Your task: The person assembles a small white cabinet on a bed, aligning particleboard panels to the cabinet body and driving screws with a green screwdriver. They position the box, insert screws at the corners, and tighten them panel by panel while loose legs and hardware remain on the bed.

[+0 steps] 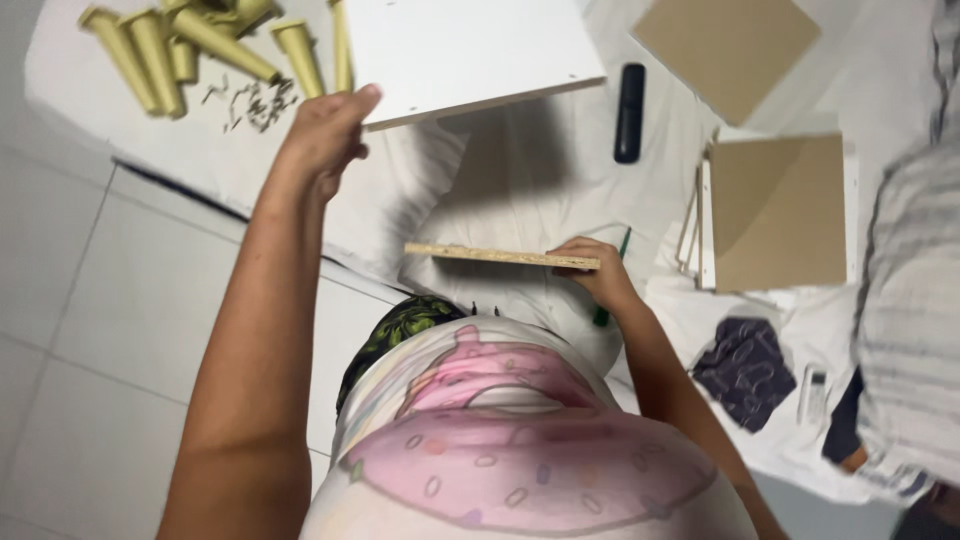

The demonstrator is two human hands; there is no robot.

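1. The left hand [325, 135] was raised, its fingers [352, 104] clamped on the near corner of a white board [465, 50], which was held flat and lifted above the bed.
2. The right hand [592, 272] sat lower and closer to the body, its fingers closed around the right end of a second board [500, 256], seen edge-on with its raw chipboard edge facing the camera.
3. That second board lay roughly level, just above the white pillow [520, 190], with the white board higher and farther from the body; the two boards were apart.
4. A green-handled tool [612, 280] stuck out beside the right hand; what kind of tool it was could not be told.
5. The white bed sheet [120, 110] carried several pale gold tapered furniture legs [160, 50] at the far left, with a small scatter of screws [255, 103] just beside them.
6. A dark remote control [629, 112] lay on the bed right of the white board.
7. Further right rested a brown panel [725, 40], and nearer, a stack of boards [775, 210] with a brown face upward and white edges showing.
8. A dark patterned cloth [745, 370] and a small white remote [815, 393] lay near the right forearm.
9. A striped grey fabric [910, 330] filled the right edge.
10. Pale floor tiles [80, 330] showed on the left, below the bed edge.
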